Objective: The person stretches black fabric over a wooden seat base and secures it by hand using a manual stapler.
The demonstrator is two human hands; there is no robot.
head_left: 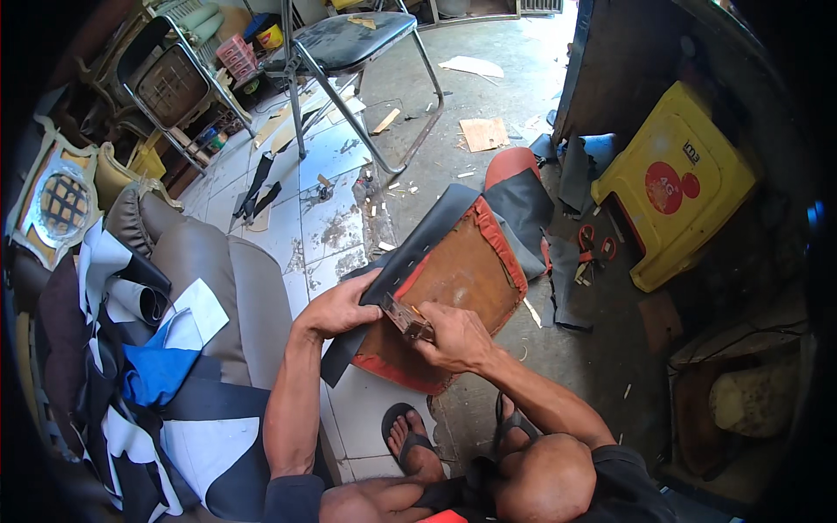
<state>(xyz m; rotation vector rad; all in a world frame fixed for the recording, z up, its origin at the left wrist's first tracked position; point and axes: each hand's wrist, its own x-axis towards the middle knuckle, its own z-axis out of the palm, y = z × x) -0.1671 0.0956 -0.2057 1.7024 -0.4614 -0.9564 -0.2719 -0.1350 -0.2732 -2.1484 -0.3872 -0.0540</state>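
Seat panel, brown board side up, slants between the person's hands above the sandalled feet; what bears its weight underneath cannot be told. Red cloth is turned over its far rim, and black vinyl lies folded along its left edge with a row of staples showing. The left hand has its grip closed on that vinyl and edge, thumb on top. The right hand has its grip wrapped around a metal staple gun, its nose at the vinyl just beside that thumb.

The thumb's closeness is the main danger: a slip of the nose could drive a staple into it. Slack under the left hand could leave the vinyl puckered, and a tilt of the panel could set a staple crooked.

Just past the panel's far end, a red-and-black padded piece crowds it. Red-handled scissors lie among dark scraps to the right, near a yellow plastic stool. Leftward, a grey-brown sofa carries offcuts and blue cloth; a metal-legged chair stands ahead.
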